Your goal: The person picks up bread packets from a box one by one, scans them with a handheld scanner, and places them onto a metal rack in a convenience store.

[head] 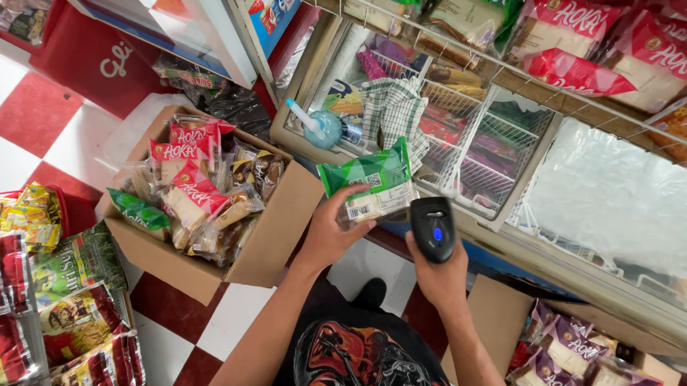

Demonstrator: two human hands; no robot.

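Note:
My left hand (331, 234) holds a green-topped clear packet of bread (373, 184) up in front of me, its white label side turned toward me. My right hand (438, 277) grips a black handheld scanner (433, 226) with a blue button, its head right beside the packet's lower right corner. Both hands are over the edge of a chest freezer (515, 251).
An open cardboard box (273, 240) of red, green and clear snack packets sits on the red-and-white checked floor at my left. A second box (495, 306) with purple packets is at lower right. A wire shelf (479, 62) of red packets runs overhead; hanging snack bags (27, 293) are at far left.

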